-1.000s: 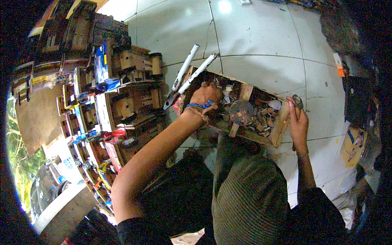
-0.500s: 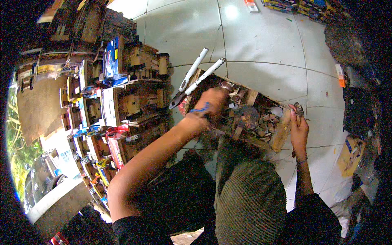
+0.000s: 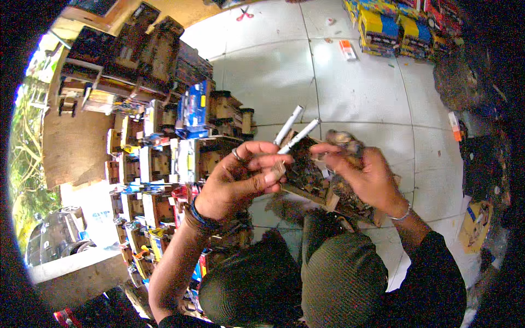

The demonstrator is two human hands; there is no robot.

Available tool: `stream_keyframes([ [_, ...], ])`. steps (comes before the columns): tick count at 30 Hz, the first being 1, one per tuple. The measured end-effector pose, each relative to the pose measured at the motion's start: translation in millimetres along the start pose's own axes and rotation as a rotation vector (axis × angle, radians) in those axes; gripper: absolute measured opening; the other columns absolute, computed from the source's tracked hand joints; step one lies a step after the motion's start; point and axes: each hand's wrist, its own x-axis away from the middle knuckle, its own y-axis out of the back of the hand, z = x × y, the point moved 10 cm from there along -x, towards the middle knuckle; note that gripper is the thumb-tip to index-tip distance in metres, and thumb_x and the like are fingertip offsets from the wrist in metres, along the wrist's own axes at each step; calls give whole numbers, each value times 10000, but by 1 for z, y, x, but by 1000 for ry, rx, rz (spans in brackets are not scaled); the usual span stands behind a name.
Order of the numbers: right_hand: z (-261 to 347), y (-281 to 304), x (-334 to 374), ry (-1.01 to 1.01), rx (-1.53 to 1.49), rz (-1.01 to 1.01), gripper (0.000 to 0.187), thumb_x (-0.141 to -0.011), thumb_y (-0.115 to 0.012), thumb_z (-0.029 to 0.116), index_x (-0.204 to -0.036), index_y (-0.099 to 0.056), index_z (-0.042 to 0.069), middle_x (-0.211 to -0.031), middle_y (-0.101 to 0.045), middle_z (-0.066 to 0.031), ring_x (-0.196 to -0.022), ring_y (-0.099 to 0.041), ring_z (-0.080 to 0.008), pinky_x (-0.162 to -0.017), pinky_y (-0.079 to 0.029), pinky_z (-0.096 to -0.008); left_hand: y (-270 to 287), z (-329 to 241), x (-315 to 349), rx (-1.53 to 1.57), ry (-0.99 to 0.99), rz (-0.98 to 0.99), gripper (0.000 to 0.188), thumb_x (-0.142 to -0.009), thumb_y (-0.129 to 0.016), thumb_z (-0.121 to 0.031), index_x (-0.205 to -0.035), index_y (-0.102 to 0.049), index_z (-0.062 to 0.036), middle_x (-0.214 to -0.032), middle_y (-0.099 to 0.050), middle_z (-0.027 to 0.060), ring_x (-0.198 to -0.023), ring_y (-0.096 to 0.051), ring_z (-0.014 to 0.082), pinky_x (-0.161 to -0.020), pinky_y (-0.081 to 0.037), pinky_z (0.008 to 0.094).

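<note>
My left hand (image 3: pixel 238 172) is raised in front of the box, pinching a small pale chip-like piece (image 3: pixel 278 171) between thumb and fingers. My right hand (image 3: pixel 372 177) is over the box's right part, blurred, its fingers curled round a roundish grey-brown thing (image 3: pixel 344 139) whose kind I cannot make out. Beneath both hands lies a wooden box (image 3: pixel 303 193) of small scraps, partly hidden by them. Two white handles (image 3: pixel 299 136) of a plier-like tool stick out past my left fingertips. The tool's jaws are hidden behind that hand.
Wooden shelving with many small packages (image 3: pixel 191 109) stands at the left. Red scissors (image 3: pixel 244 15) and an orange-and-white box (image 3: pixel 346 50) lie on the tiled floor ahead. Yellow-and-blue packs (image 3: pixel 377 30) are stacked at the far right. My knees (image 3: pixel 344 273) are close to the box.
My left hand has come up out of the box with the small piece. My right hand has left the box's right edge and moved left over it, carrying the roundish thing. The view has shifted.
</note>
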Motion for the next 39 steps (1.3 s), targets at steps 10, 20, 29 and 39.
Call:
stream_keyframes([
  [10,60,-89,-27,164,120,106,236,-901,-736,214,-1051,-695,37,-846,-734,-51,-774,-683,-119,-719,-542,-311,33,-2,63,9,-60,-89,383,-935,-669,-64,-1302,-578,-4,-1182,-676,79,-1059,-649,149,-957,-526,294],
  [20,85,-121,1,627,446,44,261,-751,-721,60,-992,-623,75,-892,-700,-124,-838,-704,-334,-714,-545,-395,57,-15,87,-250,-323,-205,351,-929,-706,-172,-1234,-652,-8,-1061,-709,50,-998,-645,114,-896,-513,276],
  [29,56,-136,-10,397,341,-45,146,-850,-771,127,-860,-663,29,-771,-700,-45,-698,-638,-110,-656,-516,-283,57,-32,109,-631,-675,-304,228,-948,-656,-113,-1160,-668,-29,-1111,-712,67,-1019,-672,151,-917,-538,313],
  [39,45,-147,-24,171,58,8,139,-839,-785,124,-906,-713,27,-796,-694,-13,-732,-619,-97,-685,-511,-274,91,-25,111,-164,-520,-320,293,-932,-703,-153,-1149,-641,33,-1013,-690,53,-909,-655,118,-838,-544,269],
])
